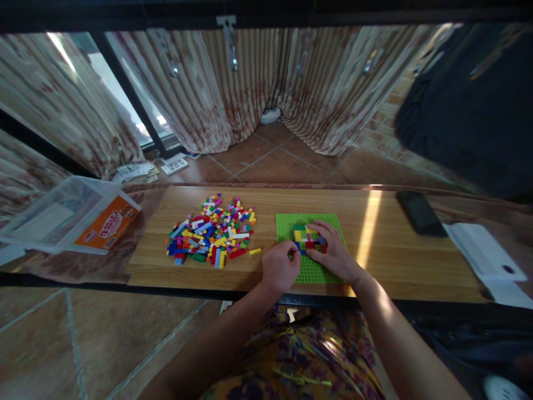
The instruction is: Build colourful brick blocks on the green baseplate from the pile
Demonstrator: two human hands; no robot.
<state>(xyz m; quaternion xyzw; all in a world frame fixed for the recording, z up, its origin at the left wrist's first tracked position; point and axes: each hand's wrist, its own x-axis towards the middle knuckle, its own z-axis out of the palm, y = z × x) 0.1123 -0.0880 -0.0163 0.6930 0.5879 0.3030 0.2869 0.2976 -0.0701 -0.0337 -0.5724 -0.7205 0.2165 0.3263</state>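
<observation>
Here: brick model (303,236) on green baseplate (310,272); left hand (280,265) curls at left, hold unclear; right hand (336,254) grips brick model.

One dark phone (421,214), lying flat near the right end of the tabletop (433,266); just beside it, I list one flat white item (485,253) with a dark spot. One clear plastic box (89,194), orange label (109,225), at the left end. Beyond: striped curtains (200,94) above a brown tiled floor (258,155); at their foot, one white object (270,115) I cannot identify. One stack of papers (135,171) and one printed white card (175,165), near the dark-framed glass (109,78).
</observation>
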